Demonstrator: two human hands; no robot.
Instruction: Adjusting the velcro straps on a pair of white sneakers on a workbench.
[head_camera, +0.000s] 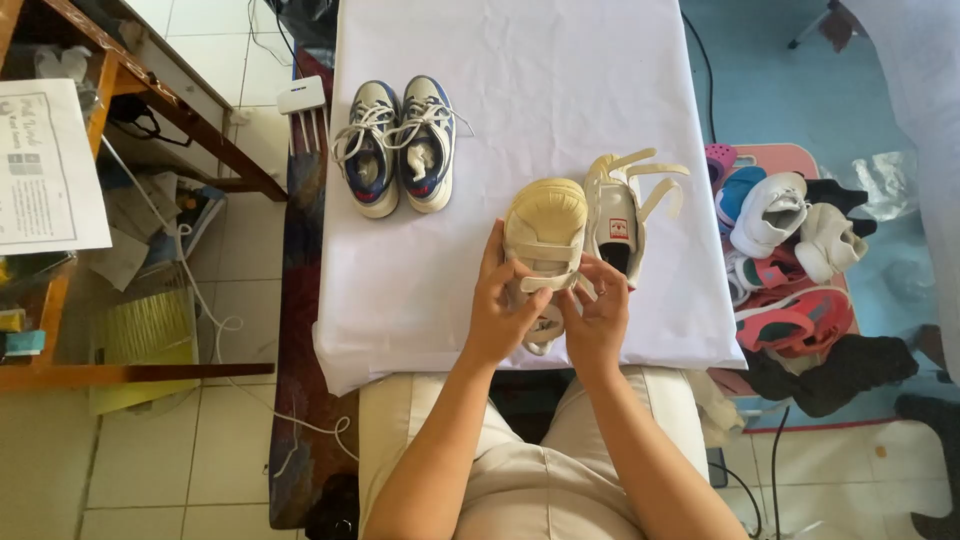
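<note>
A small cream shoe (545, 225) with strap fasteners stands on the white cloth-covered table (560, 80) near its front edge. My left hand (497, 305) grips the shoe's left side, thumb over the strap. My right hand (598, 315) pinches the end of the lower strap on the shoe's right side. Its white partner shoe (620, 205) lies just to the right with its straps loose and spread. A pair of blue and grey laced sneakers (395, 145) stands side by side at the table's left.
A heap of shoes and sandals (795, 255) lies on the floor to the right. A wooden desk (120, 70) with papers stands at left. Cables (215, 320) trail over the tiled floor. My knees are under the table's front edge.
</note>
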